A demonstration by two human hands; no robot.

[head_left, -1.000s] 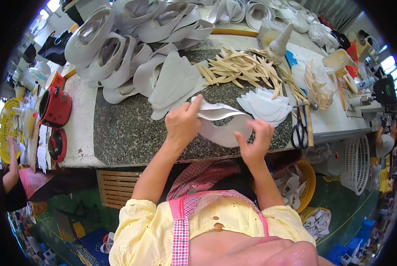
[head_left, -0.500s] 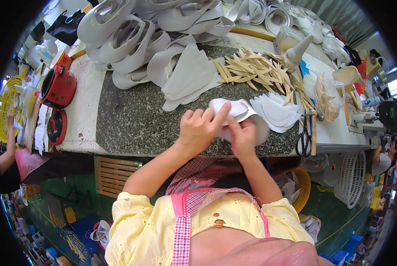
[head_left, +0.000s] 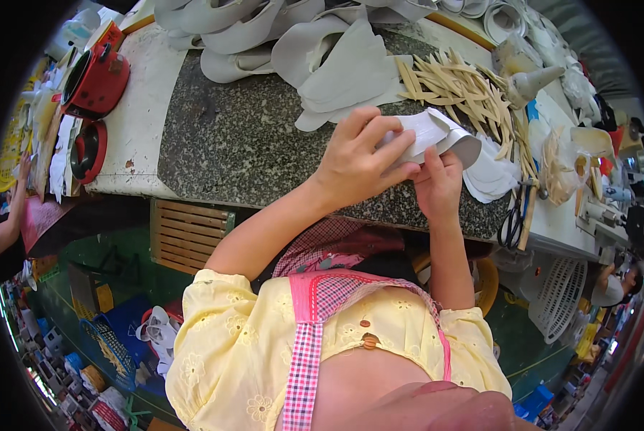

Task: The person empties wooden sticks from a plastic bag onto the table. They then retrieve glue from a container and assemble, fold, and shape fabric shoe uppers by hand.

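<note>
A white-and-grey shoe upper point(head_left: 424, 136) is held above the front of the speckled stone slab point(head_left: 225, 151), its material bent into a curve. My left hand point(head_left: 358, 161) grips its left side, fingers over the top and thumb below. My right hand point(head_left: 440, 183) pinches its lower edge between thumb and fingers. Just right of it lies a fanned stack of white curved pieces point(head_left: 490, 176). Behind it is a heap of thin tan pointed strips point(head_left: 458, 90). Flat grey pieces point(head_left: 350, 72) overlap on the slab beyond my left hand.
Grey shoe uppers point(head_left: 239, 32) are piled at the back. A red pot point(head_left: 95, 82) and its lid point(head_left: 88, 151) stand at the left. Black-handled scissors point(head_left: 511, 226) and a wooden-handled tool point(head_left: 528, 219) lie by the right front edge. A grey cone point(head_left: 537, 80) stands behind the strips.
Both hands have shifted right in the picture with the shoe upper, which is turned differently. My left index finger no longer points along its top; the fingers wrap over it. The whole view has also shifted.
</note>
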